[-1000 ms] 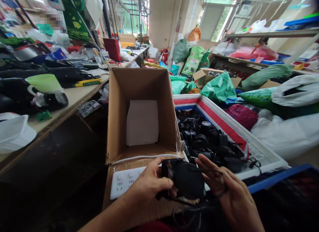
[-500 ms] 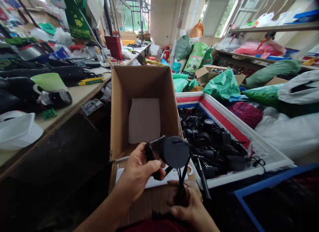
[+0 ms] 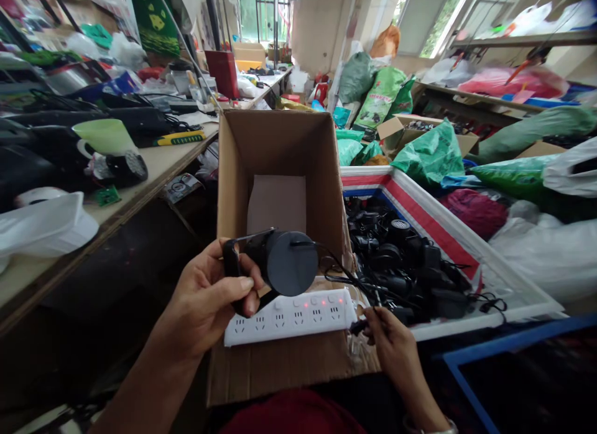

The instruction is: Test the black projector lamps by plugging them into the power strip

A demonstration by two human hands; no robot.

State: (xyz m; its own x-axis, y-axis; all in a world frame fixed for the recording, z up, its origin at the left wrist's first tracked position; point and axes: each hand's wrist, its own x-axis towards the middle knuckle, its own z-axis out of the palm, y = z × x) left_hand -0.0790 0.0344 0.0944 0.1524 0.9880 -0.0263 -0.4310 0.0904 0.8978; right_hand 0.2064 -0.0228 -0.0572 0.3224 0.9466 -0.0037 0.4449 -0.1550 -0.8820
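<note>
Cardboard box beneath | black device between hands | left hand grips handle; right hand pinches cord

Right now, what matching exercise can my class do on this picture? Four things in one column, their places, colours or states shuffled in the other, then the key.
1. Round-faced device
2. Power strip
3. Tall cardboard box
4. Right hand

A. Open at the near side
B. Holding a dark cord
C. In the left hand
D. White, red lights on

Pairs: 1-C, 2-D, 3-A, 4-B
</note>
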